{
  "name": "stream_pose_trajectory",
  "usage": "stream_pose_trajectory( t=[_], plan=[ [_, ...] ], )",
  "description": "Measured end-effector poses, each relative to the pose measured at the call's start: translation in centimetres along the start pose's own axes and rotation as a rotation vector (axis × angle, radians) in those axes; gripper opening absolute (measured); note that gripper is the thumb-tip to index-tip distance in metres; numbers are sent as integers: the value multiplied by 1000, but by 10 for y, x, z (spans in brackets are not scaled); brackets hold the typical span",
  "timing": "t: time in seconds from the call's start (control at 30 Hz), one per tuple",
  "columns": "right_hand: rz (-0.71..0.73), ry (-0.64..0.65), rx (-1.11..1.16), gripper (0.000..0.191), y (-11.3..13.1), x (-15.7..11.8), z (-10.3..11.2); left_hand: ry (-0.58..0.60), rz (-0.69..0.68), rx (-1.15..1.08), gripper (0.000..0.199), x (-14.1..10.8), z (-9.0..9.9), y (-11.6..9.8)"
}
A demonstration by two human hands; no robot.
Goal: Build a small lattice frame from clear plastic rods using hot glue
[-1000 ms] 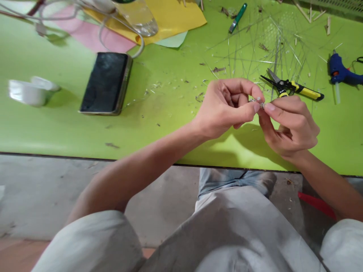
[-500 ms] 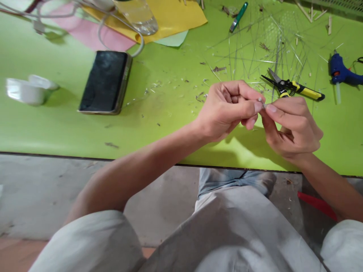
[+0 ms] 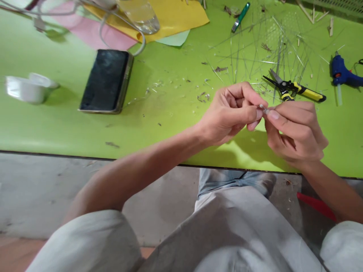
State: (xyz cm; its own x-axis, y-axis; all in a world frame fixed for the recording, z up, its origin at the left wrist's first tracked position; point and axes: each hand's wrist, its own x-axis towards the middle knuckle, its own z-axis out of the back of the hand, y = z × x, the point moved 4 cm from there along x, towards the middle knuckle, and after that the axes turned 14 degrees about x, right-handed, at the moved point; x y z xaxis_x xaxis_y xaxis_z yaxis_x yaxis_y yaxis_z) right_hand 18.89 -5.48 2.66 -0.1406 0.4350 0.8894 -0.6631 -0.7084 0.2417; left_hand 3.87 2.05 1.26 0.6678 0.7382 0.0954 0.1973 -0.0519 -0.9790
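Note:
Between my fingertips is a tiny greyish piece [image 3: 263, 108], too small to make out its kind. My left hand [image 3: 235, 113] pinches one side of it between thumb and forefinger, the other fingers curled. From the other side, my right hand [image 3: 297, 128] closes thumb and forefinger on the same piece. Both hands hover above the green table near its front edge. Just beyond my right hand lie pliers-like cutters [image 3: 292, 87] with yellow and black handles, their blades apart. Thin, shiny wires [image 3: 252, 56] are scattered behind the hands.
At right lies a blue glue gun [image 3: 342, 71]; a green-handled cutter [image 3: 240, 17] lies at the back. Leftward are a dark phone-like slab [image 3: 106, 81], a white case [image 3: 27, 88], a cable [image 3: 141, 43], coloured paper [image 3: 181, 17] and a clear cup [image 3: 146, 20]. Scraps dot the green table [image 3: 170, 139].
Both hands have shifted slightly right and toward me, still pinching the tiny piece together. My right hand has turned a little. The things on the table keep their places.

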Motion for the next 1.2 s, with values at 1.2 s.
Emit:
stream_pose_trajectory(
  t=[1.2],
  plan=[
    [-105, 130, 16, 26, -11, -11, -7, -462, -536, 399, 15, -7, -1, -14]
  ],
)
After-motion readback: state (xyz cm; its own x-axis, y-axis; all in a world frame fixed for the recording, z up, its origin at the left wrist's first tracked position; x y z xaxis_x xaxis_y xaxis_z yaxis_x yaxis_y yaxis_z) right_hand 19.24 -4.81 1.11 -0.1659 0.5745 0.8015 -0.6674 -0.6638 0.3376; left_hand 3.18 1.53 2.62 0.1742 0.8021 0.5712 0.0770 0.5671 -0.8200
